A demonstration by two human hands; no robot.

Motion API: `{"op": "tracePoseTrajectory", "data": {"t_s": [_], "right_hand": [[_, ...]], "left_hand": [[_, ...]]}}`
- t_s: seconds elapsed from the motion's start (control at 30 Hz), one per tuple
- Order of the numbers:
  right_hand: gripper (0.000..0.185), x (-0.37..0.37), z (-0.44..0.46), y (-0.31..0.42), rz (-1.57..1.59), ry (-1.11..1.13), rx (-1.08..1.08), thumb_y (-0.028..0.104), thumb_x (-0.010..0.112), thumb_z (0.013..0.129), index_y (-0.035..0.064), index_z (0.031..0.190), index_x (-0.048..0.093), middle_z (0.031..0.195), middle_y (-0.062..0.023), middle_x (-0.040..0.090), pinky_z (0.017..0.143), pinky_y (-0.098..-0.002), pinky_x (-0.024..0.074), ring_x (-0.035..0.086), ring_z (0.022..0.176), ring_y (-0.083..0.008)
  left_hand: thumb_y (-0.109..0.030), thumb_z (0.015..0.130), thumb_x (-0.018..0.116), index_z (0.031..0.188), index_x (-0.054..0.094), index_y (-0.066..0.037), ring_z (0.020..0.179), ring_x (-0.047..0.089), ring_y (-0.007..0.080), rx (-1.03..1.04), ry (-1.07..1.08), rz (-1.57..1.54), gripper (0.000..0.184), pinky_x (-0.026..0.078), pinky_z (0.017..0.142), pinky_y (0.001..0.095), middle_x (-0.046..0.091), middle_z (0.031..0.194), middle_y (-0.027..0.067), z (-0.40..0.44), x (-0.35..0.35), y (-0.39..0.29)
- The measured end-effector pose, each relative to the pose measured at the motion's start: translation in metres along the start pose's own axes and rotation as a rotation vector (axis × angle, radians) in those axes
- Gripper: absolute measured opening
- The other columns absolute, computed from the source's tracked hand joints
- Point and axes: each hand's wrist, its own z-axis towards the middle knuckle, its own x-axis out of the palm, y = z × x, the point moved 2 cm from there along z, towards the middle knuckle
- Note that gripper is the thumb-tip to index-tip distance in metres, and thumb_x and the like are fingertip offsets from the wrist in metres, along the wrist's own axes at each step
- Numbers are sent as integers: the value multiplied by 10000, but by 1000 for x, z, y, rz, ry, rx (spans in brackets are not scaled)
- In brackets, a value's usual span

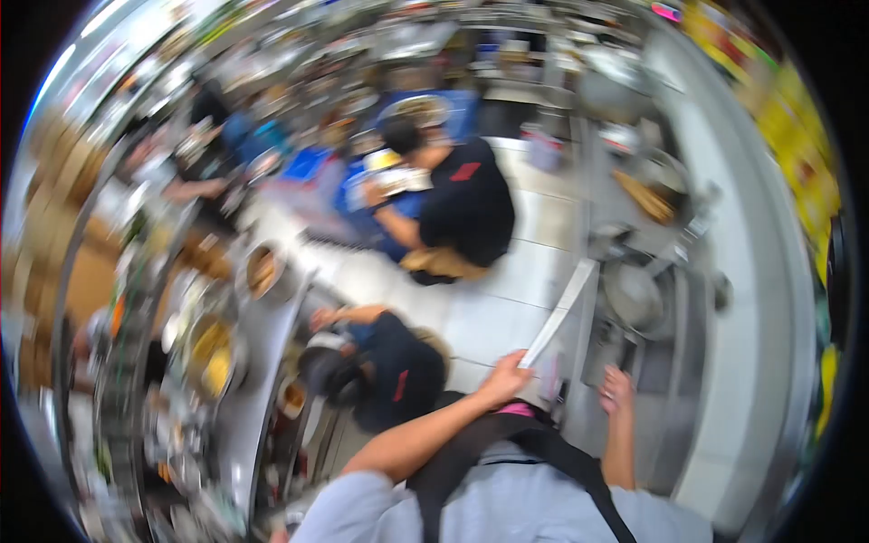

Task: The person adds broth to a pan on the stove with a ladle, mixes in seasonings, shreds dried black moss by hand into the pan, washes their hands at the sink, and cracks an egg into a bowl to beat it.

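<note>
My left hand (505, 380) is closed around the near end of a long, pale, flat strip (561, 312), its kind lost in blur. It slants up and right toward the edge of the steel counter. My right hand (617, 389) is over the counter with its fingers curled in. Just beyond those fingers is the dark handle of a round grey pan (634, 294). Blur hides whether the fingers touch that handle or hold anything. A small rounded metal vessel (611, 240) sits near the strip's far end.
A steel counter (665, 389) runs along my right, with a large pot (615, 90) farther off. Two people in dark shirts crouch or bend low on my left, one nearer (389, 371), one farther (466, 204). A bowl of yellow food (214, 353) stands at far left.
</note>
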Motion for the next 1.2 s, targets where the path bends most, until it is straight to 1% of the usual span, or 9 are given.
{"op": "tracePoseTrajectory", "data": {"t_s": [0.03, 0.07, 0.1, 0.13, 0.23, 0.4, 0.8, 1.0, 1.2], "right_hand": [[120, -9, 14, -12, -39, 103, -10, 182, 539, 964, 162, 846, 541, 597, 101, 379, 420, -258, 304, 366, 458, -48], [189, 11, 9, -12, -44, 78, 35, 170, 560, 955, 185, 782, 486, 580, 100, 387, 409, -250, 291, 364, 445, -44], [232, 24, 3, -9, -213, -67, -5, 149, 567, 953, 198, 763, 443, 576, 102, 396, 397, -242, 276, 348, 416, -46], [248, 24, 10, -15, -127, -46, 37, 139, 585, 942, 192, 756, 429, 561, 99, 377, 386, -238, 264, 323, 389, -50], [262, 49, 0, -5, -93, -168, -33, 113, 616, 915, 181, 738, 435, 556, 87, 391, 379, -242, 271, 344, 390, -45], [240, 62, -3, -7, -186, -161, -64, 68, 640, 875, 161, 748, 460, 573, 56, 443, 374, -238, 298, 418, 411, -46], [271, 59, -3, -20, -167, -202, -64, 56, 653, 866, 146, 734, 434, 562, 57, 413, 375, -240, 313, 395, 417, -49], [275, 65, -8, -18, -199, -235, -83, 57, 655, 866, 124, 726, 427, 544, 37, 425, 373, -264, 322, 414, 396, -71], [254, 67, -9, -15, -236, -294, -87, 68, 659, 871, 117, 748, 442, 521, 23, 444, 372, -272, 317, 432, 391, -78]], "left_hand": [[-116, 886, 613, 1163, 597, -4, 619, 488, 125, -112, 12, -88, 299, 433, 565, 337, 567, 718, 38, -2, -7, 0], [-98, 906, 600, 1161, 586, -19, 550, 460, 103, -123, 27, -112, 268, 409, 489, 304, 532, 695, 19, 2, -9, 6], [-95, 912, 600, 1177, 576, -28, 514, 447, 93, -194, 66, -180, 274, 393, 449, 287, 520, 688, 12, 2, -9, -3], [-91, 919, 600, 1192, 567, -38, 477, 434, 83, -281, 59, -239, 281, 377, 410, 271, 509, 682, 5, -1, -12, -13], [-79, 922, 603, 1208, 548, -45, 439, 431, 76, -273, 116, -265, 293, 360, 368, 250, 499, 674, 1, 17, -8, -2], [-93, 931, 605, 1178, 548, -35, 452, 462, 79, -281, 127, -271, 260, 379, 385, 250, 468, 614, -22, 34, -16, -5], [-170, 981, 567, 1137, 518, -38, 453, 470, 90, -251, 233, -133, 210, 410, 397, 254, 462, 607, -11, 94, -33, -50], [-209, 1002, 543, 1140, 495, -73, 442, 449, 77, -203, 382, -9, 199, 394, 386, 242, 453, 634, -16, 162, -32, -87], [-191, 1005, 493, 1186, 492, -50, 443, 430, 83, -185, 488, 94, 229, 394, 389, 260, 448, 638, -9, 243, -28, -118]]}}
